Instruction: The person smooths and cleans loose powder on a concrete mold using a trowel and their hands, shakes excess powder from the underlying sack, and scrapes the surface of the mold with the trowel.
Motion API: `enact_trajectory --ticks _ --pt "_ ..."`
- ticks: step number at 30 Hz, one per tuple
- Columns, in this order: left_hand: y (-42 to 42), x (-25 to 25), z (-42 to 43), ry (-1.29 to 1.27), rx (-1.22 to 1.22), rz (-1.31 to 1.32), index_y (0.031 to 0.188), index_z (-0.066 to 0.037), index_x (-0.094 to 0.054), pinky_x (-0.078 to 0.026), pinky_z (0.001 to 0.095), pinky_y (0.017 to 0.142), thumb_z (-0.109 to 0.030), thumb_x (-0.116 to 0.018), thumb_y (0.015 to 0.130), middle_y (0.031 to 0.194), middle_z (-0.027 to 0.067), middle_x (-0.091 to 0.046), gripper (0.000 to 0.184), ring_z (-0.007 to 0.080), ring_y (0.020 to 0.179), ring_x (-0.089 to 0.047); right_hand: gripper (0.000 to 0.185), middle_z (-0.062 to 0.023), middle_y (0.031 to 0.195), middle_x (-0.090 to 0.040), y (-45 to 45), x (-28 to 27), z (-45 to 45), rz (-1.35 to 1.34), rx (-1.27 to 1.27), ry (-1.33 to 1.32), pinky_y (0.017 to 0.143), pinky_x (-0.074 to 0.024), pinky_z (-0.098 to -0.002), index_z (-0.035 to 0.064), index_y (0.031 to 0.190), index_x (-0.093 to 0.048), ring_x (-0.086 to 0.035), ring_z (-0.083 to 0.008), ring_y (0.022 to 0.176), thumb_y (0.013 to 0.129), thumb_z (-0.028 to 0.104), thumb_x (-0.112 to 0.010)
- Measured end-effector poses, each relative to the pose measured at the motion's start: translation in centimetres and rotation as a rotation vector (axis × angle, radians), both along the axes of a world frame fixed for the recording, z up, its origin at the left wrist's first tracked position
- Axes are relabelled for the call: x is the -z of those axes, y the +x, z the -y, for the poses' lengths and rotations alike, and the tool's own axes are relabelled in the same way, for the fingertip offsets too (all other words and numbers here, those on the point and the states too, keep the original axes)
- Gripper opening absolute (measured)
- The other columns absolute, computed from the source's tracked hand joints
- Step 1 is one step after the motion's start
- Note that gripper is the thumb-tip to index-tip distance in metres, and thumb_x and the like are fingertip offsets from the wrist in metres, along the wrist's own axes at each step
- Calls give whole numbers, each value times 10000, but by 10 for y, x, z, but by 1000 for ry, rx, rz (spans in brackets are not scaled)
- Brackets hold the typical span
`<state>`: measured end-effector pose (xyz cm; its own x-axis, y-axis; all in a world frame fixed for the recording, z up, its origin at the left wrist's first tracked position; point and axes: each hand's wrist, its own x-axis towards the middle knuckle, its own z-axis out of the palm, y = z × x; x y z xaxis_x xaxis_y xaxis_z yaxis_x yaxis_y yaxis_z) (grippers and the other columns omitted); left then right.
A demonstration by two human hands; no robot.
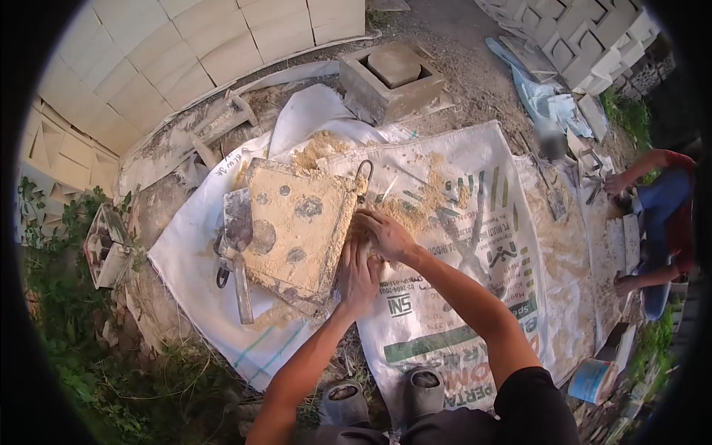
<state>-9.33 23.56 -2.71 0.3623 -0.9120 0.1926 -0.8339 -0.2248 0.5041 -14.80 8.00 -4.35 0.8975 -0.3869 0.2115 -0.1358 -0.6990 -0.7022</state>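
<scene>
A square metal mould (293, 222) packed with yellowish sandy mix lies on the white sacks, with several dark round patches in its surface. My right hand (386, 233) reaches to the mould's right edge beside its wire loop handle (364, 176), fingers stretched out. Just below it, my left hand (360, 276) lies along the same edge, fingers extended and some fingertips hidden near the right hand. Neither hand visibly holds an object. A trowel (239, 222) rests across the mould's left side, handle pointing toward me.
Loose sand (430, 185) lies on the printed sack (475, 289). Behind stands a square concrete block (393, 81) near stacked pale panels (193, 44). At right, another person (667, 215) works with both hands low, near a blue-and-white bucket (592, 380). Plants (89, 356) grow at left.
</scene>
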Motion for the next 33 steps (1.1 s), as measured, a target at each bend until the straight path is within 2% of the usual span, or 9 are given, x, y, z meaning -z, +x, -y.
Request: enact_trajectory --ticks 2,4,7,12,18,19,28,31,33 --pt "6 4 8 35 -50 -208 1384 47 -290 -278 460 1101 -121 -452 927 1426 261 -317 513 428 1310 -319 359 -195 1321 -476 -25 -15 3 -50 48 51 1033 -377 -420 -51 1211 -503 -467 -358 1213 916 140 -430" --pt "12 10 23 -110 -29 -26 1369 59 -317 -316 436 1092 -144 -419 947 1434 245 -323 479 383 1333 -322 386 -220 1345 -454 -48 -13 14 7 672 -80 1060 -342 -431 -27 1279 -468 -440 -365 1245 947 159 -399" --pt "20 26 61 -84 -11 74 1366 59 -344 -275 414 1119 -199 -373 971 1457 233 -302 473 366 1351 -302 381 -219 1339 -457 -67 7 27 57 790 -160 1050 -344 -435 -27 1275 -472 -436 -372 1243 974 179 -362" --pt "11 51 104 -137 -18 44 1381 22 -355 -219 425 1137 -224 -372 979 1448 192 -342 472 326 1369 -280 377 -214 1288 -491 -68 11 7 19 625 -86 1028 -362 -417 -35 1257 -481 -465 -372 1199 976 185 -358" --pt "-12 30 70 -58 48 -258 1258 28 -498 -320 416 1076 -210 -386 982 1361 162 -461 382 308 1289 -403 406 -215 1268 -514 -80 2 -9 119 488 161 1009 -392 -410 -29 1247 -507 -474 -370 1199 992 241 -343" --pt "-8 34 75 -233 8 -272 1266 36 -483 -333 421 1067 -195 -379 985 1345 179 -466 379 318 1282 -408 420 -219 1275 -513 -78 1 -4 144 518 149 1026 -379 -402 -24 1262 -499 -463 -366 1221 999 251 -322" --pt "-32 17 51 -58 -3 -34 1385 53 -322 -226 439 1138 -133 -453 909 1452 191 -318 528 365 1366 -265 384 -233 1230 -537 -73 1 -23 109 187 87 1030 -368 -396 -73 1185 -533 -495 -378 1152 974 177 -332" --pt "-66 32 39 -138 -115 -320 1399 59 -319 -218 378 1148 -187 -420 954 1479 213 -278 518 326 1403 -210 417 -223 1215 -550 -85 1 -57 147 346 234 1017 -377 -372 -64 1178 -543 -515 -333 1148 994 222 -303" --pt "-82 40 38 -189 -229 -522 1392 53 -334 -242 373 1128 -218 -405 961 1459 208 -304 514 315 1375 -247 464 -177 1222 -555 -83 -3 -74 212 593 843 1014 -371 -351 -43 1202 -534 -514 -268 1152 1014 279 -258"
